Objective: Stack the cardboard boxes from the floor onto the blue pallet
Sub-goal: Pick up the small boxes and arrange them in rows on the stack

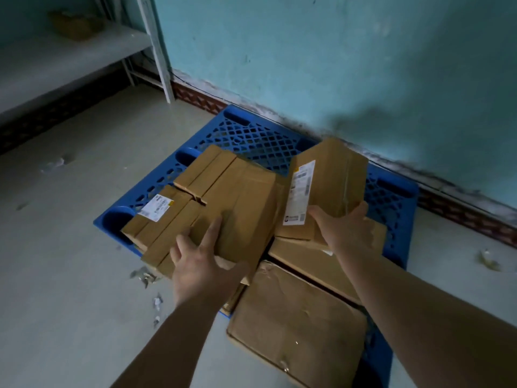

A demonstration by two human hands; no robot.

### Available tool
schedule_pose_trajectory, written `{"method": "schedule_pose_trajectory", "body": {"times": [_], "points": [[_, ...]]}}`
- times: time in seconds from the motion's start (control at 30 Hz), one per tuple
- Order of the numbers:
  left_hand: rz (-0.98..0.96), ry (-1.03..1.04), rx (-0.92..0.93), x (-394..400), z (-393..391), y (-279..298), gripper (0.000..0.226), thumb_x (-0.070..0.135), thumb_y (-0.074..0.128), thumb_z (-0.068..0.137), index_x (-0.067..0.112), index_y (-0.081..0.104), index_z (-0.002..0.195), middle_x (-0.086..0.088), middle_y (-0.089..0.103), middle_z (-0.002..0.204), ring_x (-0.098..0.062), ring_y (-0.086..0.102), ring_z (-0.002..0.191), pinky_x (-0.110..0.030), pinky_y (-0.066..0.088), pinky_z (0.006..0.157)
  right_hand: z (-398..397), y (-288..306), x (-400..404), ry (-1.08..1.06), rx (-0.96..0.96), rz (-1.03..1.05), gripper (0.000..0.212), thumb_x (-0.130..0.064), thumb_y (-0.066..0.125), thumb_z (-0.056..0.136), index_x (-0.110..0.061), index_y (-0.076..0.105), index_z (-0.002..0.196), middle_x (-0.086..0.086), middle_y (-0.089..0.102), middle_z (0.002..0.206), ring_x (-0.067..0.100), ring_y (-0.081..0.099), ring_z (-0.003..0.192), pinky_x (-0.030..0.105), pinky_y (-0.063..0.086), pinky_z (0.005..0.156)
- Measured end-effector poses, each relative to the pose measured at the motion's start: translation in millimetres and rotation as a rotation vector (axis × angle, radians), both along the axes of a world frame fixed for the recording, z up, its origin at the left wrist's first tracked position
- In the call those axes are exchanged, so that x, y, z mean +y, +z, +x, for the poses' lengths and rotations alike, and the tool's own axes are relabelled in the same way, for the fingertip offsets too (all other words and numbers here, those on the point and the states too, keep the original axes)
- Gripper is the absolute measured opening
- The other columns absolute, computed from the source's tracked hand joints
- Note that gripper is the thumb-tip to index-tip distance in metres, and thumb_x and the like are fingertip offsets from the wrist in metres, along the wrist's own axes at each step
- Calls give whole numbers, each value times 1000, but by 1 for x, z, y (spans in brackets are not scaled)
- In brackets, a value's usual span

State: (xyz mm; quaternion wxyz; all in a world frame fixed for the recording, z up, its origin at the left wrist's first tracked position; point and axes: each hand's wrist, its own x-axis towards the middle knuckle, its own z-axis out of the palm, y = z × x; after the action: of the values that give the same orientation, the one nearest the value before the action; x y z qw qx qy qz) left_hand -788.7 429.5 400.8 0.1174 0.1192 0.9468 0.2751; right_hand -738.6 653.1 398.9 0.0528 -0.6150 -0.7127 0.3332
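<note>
5 cardboard boxes (296, 326), 1 blue pallet (251, 135); left grip (201, 261) flat on middle box (240, 197), right grip (344, 228) clutching tilted box (330, 177).

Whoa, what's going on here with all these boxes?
A person is piling cardboard boxes onto a blue pallet set against the wall. Their right hand grips a tilted labelled box above flatter boxes on the pallet's right side. Their left hand rests with fingers spread on the top box of the left pile. Several boxes are already on the pallet, and a larger dented box lies nearest the camera.
</note>
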Motion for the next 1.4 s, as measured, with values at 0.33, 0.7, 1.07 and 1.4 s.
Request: {"method": "schedule_pose_trajectory", "body": {"times": [0.33, 0.7, 1.07, 1.4], "points": [[-216, -222, -94, 43, 67, -96, 103, 68, 62, 59, 55, -4, 137, 2, -3, 136, -23, 11, 132, -31, 42, 100, 11, -55, 81, 21, -217, -73, 111, -67, 68, 60, -17, 13, 143, 18, 33, 133, 37, 40, 118, 48, 40, 89], [-299, -234, -142, 79, 67, -160, 102, 67, 61, 61, 54, -6, 137, -3, -3, 135, -24, 12, 131, -29, 44, 98, -20, -130, 110, 46, -223, -71, 106, -66, 64, 61, -16, 17, 141, 18, 34, 130, 37, 38, 117, 43, 39, 83], [-490, -272, -173, 61, 88, -195, 99, 75, 55, 58, 53, 1, 138, -3, -12, 135, -26, 1, 137, -24, 29, 109, -68, -201, 61, 144, -439, -39, 126, -70, 63, 63, -16, -17, 144, 22, 9, 150, 42, 23, 131, 58, 36, 94], [-439, -286, -193, 76, 101, -181, 100, 75, 52, 57, 56, -8, 134, 0, -8, 135, -25, 5, 134, -28, 38, 106, -72, -185, 54, 330, -338, -150, 127, -71, 63, 64, -16, -18, 145, 16, -7, 156, 36, 9, 142, 48, 31, 106]]}}
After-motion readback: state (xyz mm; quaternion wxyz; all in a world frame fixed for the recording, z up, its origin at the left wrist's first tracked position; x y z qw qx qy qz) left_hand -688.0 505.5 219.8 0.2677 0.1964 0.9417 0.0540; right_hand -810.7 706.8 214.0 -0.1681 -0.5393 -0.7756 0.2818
